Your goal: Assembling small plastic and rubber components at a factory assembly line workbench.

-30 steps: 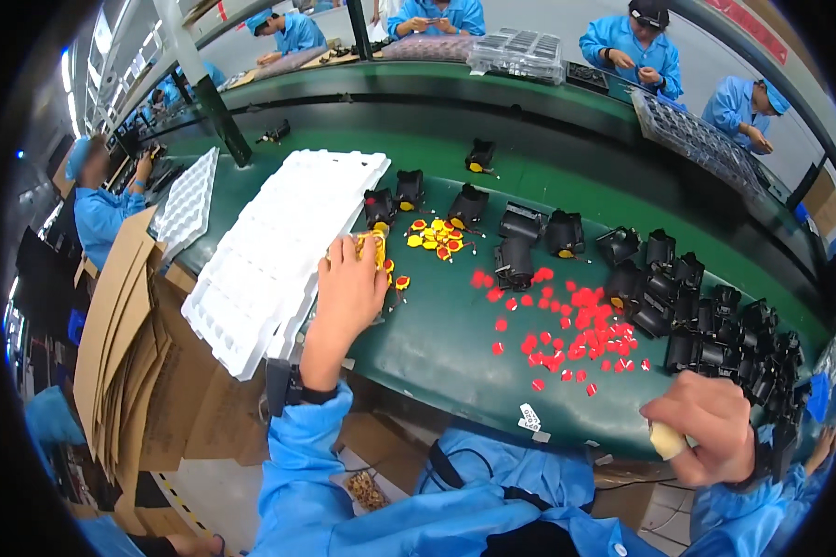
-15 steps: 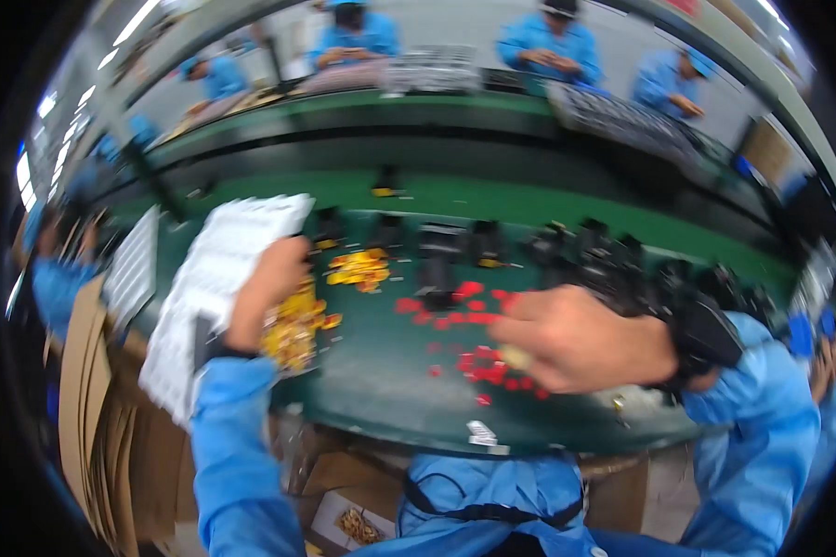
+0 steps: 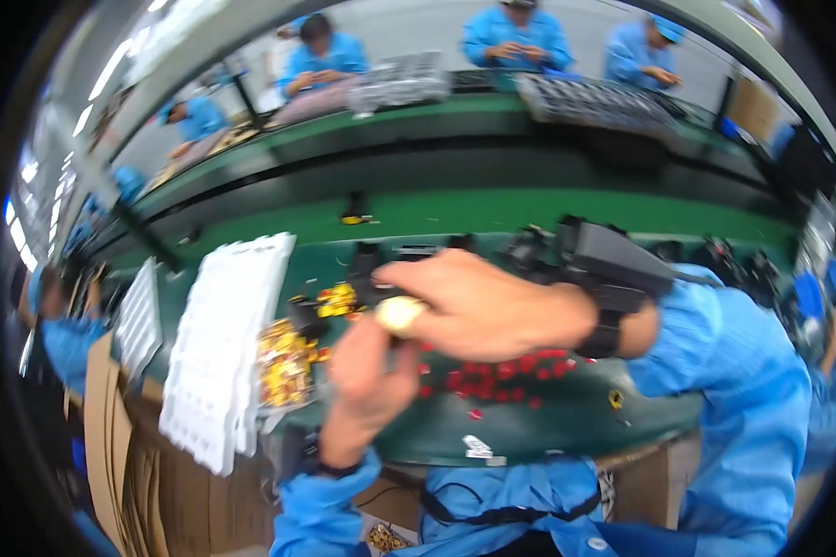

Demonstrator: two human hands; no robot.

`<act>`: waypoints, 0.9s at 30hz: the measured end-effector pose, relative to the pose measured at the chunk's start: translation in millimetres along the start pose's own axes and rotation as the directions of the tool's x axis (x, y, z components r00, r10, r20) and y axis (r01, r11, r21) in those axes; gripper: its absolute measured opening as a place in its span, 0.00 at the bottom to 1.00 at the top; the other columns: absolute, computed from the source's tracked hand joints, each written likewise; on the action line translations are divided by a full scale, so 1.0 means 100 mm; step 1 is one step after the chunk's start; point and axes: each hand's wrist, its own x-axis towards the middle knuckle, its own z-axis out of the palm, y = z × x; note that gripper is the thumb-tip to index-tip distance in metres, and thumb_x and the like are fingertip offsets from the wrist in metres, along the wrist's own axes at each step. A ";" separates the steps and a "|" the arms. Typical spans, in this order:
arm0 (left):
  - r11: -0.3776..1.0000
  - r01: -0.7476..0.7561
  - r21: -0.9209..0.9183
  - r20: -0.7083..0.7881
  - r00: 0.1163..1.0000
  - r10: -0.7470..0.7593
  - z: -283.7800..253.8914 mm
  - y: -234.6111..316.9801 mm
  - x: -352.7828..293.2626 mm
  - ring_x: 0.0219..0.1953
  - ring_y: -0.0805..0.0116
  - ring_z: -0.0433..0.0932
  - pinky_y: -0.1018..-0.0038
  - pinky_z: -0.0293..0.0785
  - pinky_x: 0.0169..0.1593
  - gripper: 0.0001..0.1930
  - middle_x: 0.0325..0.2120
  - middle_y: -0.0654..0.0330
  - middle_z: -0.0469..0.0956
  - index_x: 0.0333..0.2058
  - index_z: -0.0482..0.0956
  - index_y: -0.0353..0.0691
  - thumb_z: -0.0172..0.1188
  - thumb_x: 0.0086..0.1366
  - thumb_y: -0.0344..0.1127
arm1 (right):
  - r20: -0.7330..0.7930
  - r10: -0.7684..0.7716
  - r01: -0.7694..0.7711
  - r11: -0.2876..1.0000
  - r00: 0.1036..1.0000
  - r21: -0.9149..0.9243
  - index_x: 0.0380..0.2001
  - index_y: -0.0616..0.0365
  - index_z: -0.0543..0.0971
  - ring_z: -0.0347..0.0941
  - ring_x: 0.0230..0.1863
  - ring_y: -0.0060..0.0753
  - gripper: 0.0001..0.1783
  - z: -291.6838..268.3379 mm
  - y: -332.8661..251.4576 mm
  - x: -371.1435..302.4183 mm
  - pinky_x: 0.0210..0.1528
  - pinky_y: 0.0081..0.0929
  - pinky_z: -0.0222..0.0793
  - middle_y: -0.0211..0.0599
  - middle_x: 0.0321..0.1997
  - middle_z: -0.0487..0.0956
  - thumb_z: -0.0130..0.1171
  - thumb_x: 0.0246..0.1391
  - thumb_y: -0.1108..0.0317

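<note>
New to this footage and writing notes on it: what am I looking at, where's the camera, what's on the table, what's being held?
No machine here: a person works bare-handed. A wide fisheye camera on their head looks down, so straight edges bend. The right hand, with a pale cover on its thumb, reaches across to meet the left hand. Blur hides whether either holds anything.

On the green table lie white moulded trays at left, yellow-and-red pieces beside them, red pieces near the hands and black parts at right. Co-workers in blue sit beyond.
</note>
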 end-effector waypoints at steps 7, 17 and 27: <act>0.963 0.181 -0.202 0.106 0.981 -0.162 0.20 -0.07 0.04 0.26 0.58 0.77 0.70 0.73 0.31 0.13 0.27 0.55 0.77 0.38 0.80 0.35 0.67 0.51 0.21 | 0.218 0.414 -0.465 0.827 0.884 0.316 0.56 0.69 0.70 0.79 0.36 0.24 0.23 -0.19 -0.02 0.01 0.33 0.24 0.77 0.41 0.37 0.81 0.55 0.63 0.65; 0.974 0.144 -0.177 0.125 0.984 -0.123 0.00 -0.08 -0.06 0.45 0.51 0.79 0.66 0.75 0.49 0.20 0.43 0.47 0.79 0.47 0.77 0.30 0.64 0.53 0.22 | -0.159 0.052 -0.139 0.787 0.986 -0.601 0.34 0.69 0.80 0.81 0.31 0.51 0.10 -0.67 0.91 0.09 0.36 0.44 0.78 0.57 0.30 0.81 0.56 0.51 0.73; 0.936 0.351 -0.013 0.043 0.936 -0.350 -0.10 -0.38 -0.84 0.32 0.51 0.78 0.65 0.74 0.35 0.08 0.29 0.51 0.79 0.32 0.78 0.32 0.59 0.51 0.17 | -0.431 0.807 -0.914 0.375 0.403 -0.153 0.40 0.66 0.78 0.82 0.26 0.49 0.19 -1.22 2.44 0.03 0.21 0.39 0.77 0.51 0.38 0.82 0.61 0.48 0.64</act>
